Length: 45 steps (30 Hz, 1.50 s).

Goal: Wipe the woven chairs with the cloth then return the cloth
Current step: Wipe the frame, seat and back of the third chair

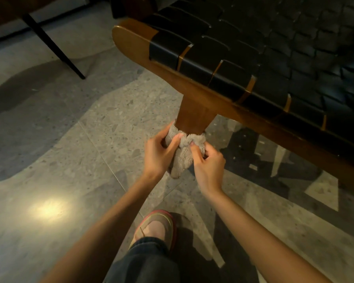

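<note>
Head view, looking forward and down: a fluffy beige cloth [181, 152] is seen wrapped around the lower part of the wooden chair leg [194, 117], with its loose end hanging down between the 2 hands. The cloth is gripped by the left hand [159, 154] on the left side of the leg, the thumb being laid across the front of the fabric and the fingers curled behind it. The right side of the cloth is pinched by the right hand [207, 162], whose fingers are bent into the bunched fabric just below the leg. Both hands are held close together, almost meeting at the middle of the cloth. The leg is joined above to the brown wooden seat frame [135, 43] of the woven chair [243, 64], whose seat is formed of wide black straps interlaced and wrapped over the frame edge. A speckled terrazzo floor [102, 119] is seen beneath, marked by shadows and by 1 bright reflected spot of light at the lower left. A thin black leg [55, 48] of another piece of furniture is seen slanting down at the upper left. At the bottom centre, 1 shoe [157, 227] with a red rim and a dark trouser leg [145, 260] are visible between the forearms.
</note>
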Available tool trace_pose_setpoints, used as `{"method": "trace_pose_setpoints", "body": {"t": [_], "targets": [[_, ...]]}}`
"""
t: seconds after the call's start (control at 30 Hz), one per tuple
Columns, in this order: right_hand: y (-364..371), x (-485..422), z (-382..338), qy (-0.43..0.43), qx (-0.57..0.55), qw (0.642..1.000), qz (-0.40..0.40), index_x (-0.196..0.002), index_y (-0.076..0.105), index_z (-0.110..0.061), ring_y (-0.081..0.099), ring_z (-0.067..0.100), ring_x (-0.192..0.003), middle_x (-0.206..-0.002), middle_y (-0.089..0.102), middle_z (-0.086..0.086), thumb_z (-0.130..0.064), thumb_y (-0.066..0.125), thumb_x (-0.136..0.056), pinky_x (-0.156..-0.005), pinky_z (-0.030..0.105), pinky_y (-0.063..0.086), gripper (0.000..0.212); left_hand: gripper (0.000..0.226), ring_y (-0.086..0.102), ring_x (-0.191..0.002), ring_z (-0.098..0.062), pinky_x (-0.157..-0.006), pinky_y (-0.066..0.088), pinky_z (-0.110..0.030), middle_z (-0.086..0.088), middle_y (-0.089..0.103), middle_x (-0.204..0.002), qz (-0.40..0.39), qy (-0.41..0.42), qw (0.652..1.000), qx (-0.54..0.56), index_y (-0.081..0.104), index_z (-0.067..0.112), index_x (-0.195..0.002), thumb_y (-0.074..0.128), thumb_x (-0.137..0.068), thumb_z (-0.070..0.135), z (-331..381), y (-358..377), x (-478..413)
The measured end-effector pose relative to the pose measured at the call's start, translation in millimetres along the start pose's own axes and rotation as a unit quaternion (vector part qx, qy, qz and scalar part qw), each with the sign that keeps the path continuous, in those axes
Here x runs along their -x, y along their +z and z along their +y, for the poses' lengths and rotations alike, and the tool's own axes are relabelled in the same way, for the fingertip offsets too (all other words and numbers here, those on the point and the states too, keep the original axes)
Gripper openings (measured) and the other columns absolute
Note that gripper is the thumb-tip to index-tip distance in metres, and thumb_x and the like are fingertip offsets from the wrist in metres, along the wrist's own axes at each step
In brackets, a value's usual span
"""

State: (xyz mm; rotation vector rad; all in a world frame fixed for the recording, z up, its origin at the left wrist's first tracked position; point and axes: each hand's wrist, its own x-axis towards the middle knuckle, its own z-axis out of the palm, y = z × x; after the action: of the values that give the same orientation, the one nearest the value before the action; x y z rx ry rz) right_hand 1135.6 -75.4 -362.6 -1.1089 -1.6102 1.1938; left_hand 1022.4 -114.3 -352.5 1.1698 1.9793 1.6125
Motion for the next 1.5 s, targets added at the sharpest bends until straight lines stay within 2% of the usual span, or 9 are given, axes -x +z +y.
{"method": "trace_pose_setpoints", "body": {"t": [0.13, 0.33, 0.43, 0.57, 0.7, 0.83, 1.1, 1.27, 1.5], "targets": [[12.2, -3.6, 34.1, 0.062, 0.068, 0.992, -0.086, -0.088, 0.068, -0.008, 0.062, 0.015, -0.068, -0.077, 0.069, 0.009, -0.028, 0.058, -0.094, -0.060, 0.033, 0.045, 0.023, 0.025, 0.057, -0.067, 0.011, -0.061, 0.042, -0.008, 0.004, 0.069, -0.082, -0.029, -0.031, 0.998, -0.045, 0.066, 0.001, -0.113, 0.061, -0.091, 0.012, -39.3, 0.0, 3.8], [26.4, -13.7, 50.3, 0.224, 0.063, 0.940, -0.250, -0.139, 0.043, -0.015, 0.049, 0.018, -0.123, -0.131, 0.054, 0.004, -0.031, 0.042, -0.102, -0.093, 0.026, 0.039, 0.041, 0.014, 0.037, -0.052, -0.003, -0.050, 0.032, -0.014, 0.009, 0.044, -0.056, -0.084, -0.080, 0.981, -0.157, 0.067, 0.013, -0.102, 0.063, -0.089, 0.012, -78.7, -2.9, 0.8], [30.8, -14.9, 52.1, 0.241, 0.095, 0.926, -0.275, -0.128, 0.051, -0.014, 0.053, 0.012, -0.107, -0.112, 0.057, 0.000, -0.032, 0.039, -0.102, -0.086, 0.025, 0.042, 0.034, 0.013, 0.032, -0.049, -0.002, -0.049, 0.031, -0.013, 0.010, 0.038, -0.054, -0.106, -0.079, 0.968, -0.214, 0.068, 0.008, -0.099, 0.062, -0.090, 0.014, -82.7, -9.1, -3.1], [24.4, -8.4, 45.0, 0.184, 0.157, 0.933, -0.265, -0.073, 0.051, -0.019, 0.047, 0.004, -0.061, -0.067, 0.049, -0.006, -0.035, 0.043, -0.101, -0.053, 0.017, 0.033, 0.033, 0.021, 0.045, -0.049, 0.002, -0.052, 0.036, -0.009, 0.011, 0.052, -0.058, -0.094, -0.100, 0.971, -0.197, 0.066, 0.015, -0.071, 0.064, -0.090, 0.022, -75.8, -22.8, -3.1], [29.0, -0.7, 35.0, 0.147, 0.155, 0.926, -0.310, -0.069, 0.054, -0.020, 0.048, 0.000, -0.052, -0.061, 0.050, -0.007, -0.035, 0.051, -0.097, -0.047, 0.011, 0.032, 0.032, 0.026, 0.048, -0.053, 0.001, -0.052, 0.036, -0.011, 0.009, 0.051, -0.058, -0.099, -0.103, 0.977, -0.156, 0.059, 0.020, -0.065, 0.062, -0.091, 0.019, -66.3, -51.9, -6.5], [59.2, -7.2, 13.9, 0.139, 0.096, 0.919, -0.355, -0.084, 0.063, -0.014, 0.055, -0.006, -0.067, -0.079, 0.061, -0.004, -0.027, 0.049, -0.099, -0.058, 0.007, 0.039, 0.024, 0.016, 0.046, -0.052, 0.004, -0.053, 0.038, -0.009, 0.009, 0.052, -0.061, -0.015, -0.168, 0.983, -0.069, 0.067, 0.006, -0.081, 0.061, -0.091, 0.017, -65.8, -80.1, -16.6], [105.8, -40.0, -75.6, 0.158, 0.087, 0.875, -0.450, -0.115, 0.061, -0.008, 0.057, 0.015, -0.107, -0.114, 0.064, 0.008, -0.025, 0.044, -0.101, -0.093, 0.032, 0.044, 0.028, 0.019, 0.050, -0.066, 0.003, -0.061, 0.041, -0.009, 0.001, 0.061, -0.079, 0.027, -0.245, 0.969, -0.023, 0.071, 0.002, -0.086, 0.064, -0.090, 0.019, -19.1, -149.4, -66.4], [117.7, -42.4, -159.1, 0.219, 0.062, 0.840, -0.493, -0.109, 0.060, -0.020, 0.056, 0.019, -0.114, -0.113, 0.062, 0.004, -0.027, 0.045, -0.101, -0.102, 0.044, 0.044, 0.019, 0.020, 0.057, -0.071, 0.000, -0.064, 0.046, -0.011, -0.002, 0.066, -0.083, -0.003, -0.310, 0.950, 0.030, 0.071, 0.003, -0.098, 0.060, -0.092, 0.018, 50.5, -205.1, -92.1], [129.2, -81.6, -322.3, 0.246, 0.030, 0.840, -0.483, -0.112, 0.053, -0.036, 0.055, 0.013, -0.115, -0.114, 0.060, -0.006, -0.026, 0.043, -0.101, -0.104, 0.039, 0.044, 0.018, 0.011, 0.053, -0.060, 0.005, -0.057, 0.043, -0.008, 0.019, 0.062, -0.062, 0.074, -0.331, 0.940, 0.033, 0.068, 0.025, -0.079, 0.065, -0.089, 0.020, 180.6, -285.9, -152.5]]}}
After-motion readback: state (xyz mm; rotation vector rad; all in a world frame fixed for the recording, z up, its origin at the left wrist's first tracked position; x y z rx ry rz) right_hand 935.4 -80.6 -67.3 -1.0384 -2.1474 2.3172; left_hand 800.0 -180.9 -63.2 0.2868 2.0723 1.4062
